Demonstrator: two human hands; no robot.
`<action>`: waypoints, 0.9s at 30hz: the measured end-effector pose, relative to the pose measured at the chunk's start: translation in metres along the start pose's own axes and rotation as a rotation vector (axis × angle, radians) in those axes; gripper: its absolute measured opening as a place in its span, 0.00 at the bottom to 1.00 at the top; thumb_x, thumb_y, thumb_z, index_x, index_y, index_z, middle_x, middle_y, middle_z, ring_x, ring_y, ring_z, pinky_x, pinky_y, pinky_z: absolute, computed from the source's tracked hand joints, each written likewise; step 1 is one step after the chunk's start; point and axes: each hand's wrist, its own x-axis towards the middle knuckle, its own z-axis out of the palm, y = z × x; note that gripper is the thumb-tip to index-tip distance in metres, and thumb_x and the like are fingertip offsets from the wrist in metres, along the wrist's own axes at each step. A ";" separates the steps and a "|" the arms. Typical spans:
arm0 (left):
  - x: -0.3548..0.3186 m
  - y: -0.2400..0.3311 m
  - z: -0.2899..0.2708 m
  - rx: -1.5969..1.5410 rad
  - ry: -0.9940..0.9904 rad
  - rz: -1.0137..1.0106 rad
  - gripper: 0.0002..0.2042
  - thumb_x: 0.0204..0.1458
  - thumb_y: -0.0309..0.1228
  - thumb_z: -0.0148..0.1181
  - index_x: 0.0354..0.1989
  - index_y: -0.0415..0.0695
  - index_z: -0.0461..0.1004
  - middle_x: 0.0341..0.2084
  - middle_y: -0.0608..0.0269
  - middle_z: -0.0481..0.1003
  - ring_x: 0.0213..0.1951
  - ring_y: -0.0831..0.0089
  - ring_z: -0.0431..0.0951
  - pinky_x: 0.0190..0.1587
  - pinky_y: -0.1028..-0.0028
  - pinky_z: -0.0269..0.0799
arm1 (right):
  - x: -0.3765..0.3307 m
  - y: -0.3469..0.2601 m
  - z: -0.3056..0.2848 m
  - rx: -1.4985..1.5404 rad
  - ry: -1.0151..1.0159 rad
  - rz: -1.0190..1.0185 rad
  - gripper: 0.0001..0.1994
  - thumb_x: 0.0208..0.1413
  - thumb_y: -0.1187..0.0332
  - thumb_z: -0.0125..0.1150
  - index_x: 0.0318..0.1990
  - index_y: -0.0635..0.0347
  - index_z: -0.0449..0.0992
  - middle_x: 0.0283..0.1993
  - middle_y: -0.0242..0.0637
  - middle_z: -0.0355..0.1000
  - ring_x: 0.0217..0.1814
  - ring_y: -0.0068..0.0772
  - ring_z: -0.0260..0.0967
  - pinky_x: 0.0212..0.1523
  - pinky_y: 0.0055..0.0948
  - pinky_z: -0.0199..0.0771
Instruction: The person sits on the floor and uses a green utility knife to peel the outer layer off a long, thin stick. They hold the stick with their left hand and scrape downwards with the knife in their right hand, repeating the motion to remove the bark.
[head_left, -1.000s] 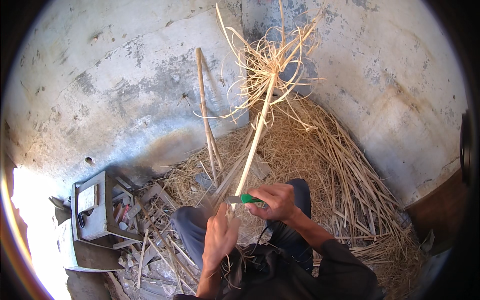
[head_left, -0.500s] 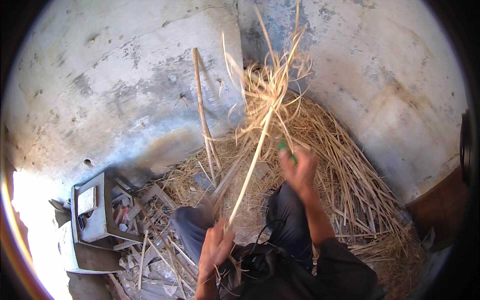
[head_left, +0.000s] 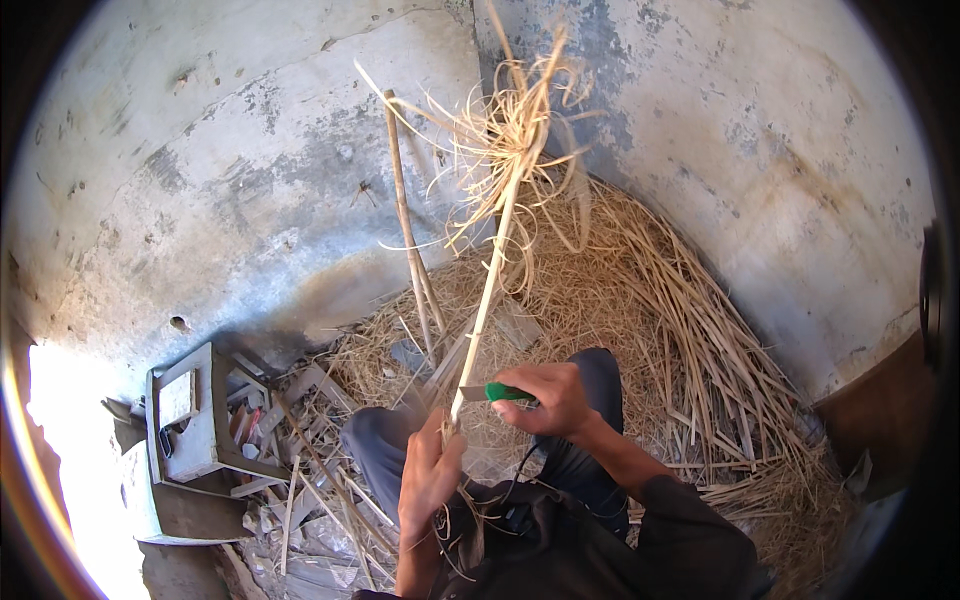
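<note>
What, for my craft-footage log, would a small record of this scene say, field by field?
Left hand: closed around the near end of a pale stick
Right hand: gripping a green-handled knife
Blade: at the stick, just beyond the left hand
Stick's far end: a tangle of curled shavings
Right side: long strips heaped along the wall
Left side: a grey box-like frame among scraps

Strong white daylight (head_left: 75, 450) is glaring at lower left; the pale, stained plaster wall (head_left: 250, 130) is looking bright. Fisheye corners are darkening; curled straw-coloured strips (head_left: 515, 150) are blurring slightly.
</note>
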 end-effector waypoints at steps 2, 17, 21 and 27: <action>-0.002 -0.006 0.005 0.063 0.024 0.061 0.11 0.57 0.21 0.66 0.48 0.36 0.79 0.59 0.37 0.74 0.46 0.40 0.77 0.49 0.51 0.76 | 0.001 0.000 0.004 -0.015 -0.006 0.017 0.12 0.57 0.60 0.77 0.45 0.53 0.87 0.37 0.32 0.86 0.31 0.35 0.85 0.32 0.33 0.83; -0.006 -0.001 0.008 0.087 -0.010 0.027 0.13 0.57 0.22 0.64 0.50 0.33 0.79 0.56 0.34 0.76 0.42 0.38 0.76 0.47 0.49 0.74 | 0.015 0.010 -0.012 -0.209 0.006 -0.077 0.13 0.58 0.55 0.73 0.41 0.52 0.87 0.28 0.30 0.81 0.24 0.32 0.79 0.25 0.32 0.78; -0.006 0.006 0.005 0.050 -0.002 0.031 0.11 0.59 0.23 0.64 0.48 0.33 0.78 0.53 0.32 0.76 0.42 0.36 0.77 0.45 0.47 0.73 | 0.019 0.009 -0.019 -0.264 -0.009 -0.095 0.13 0.59 0.53 0.73 0.40 0.52 0.87 0.26 0.29 0.80 0.23 0.31 0.78 0.24 0.31 0.76; -0.005 0.022 0.006 -0.140 0.032 -0.109 0.08 0.61 0.26 0.59 0.45 0.35 0.75 0.35 0.31 0.77 0.39 0.30 0.77 0.41 0.44 0.70 | 0.016 0.029 -0.015 -0.220 0.120 -0.086 0.16 0.63 0.50 0.70 0.40 0.53 0.88 0.25 0.30 0.79 0.22 0.26 0.77 0.23 0.29 0.75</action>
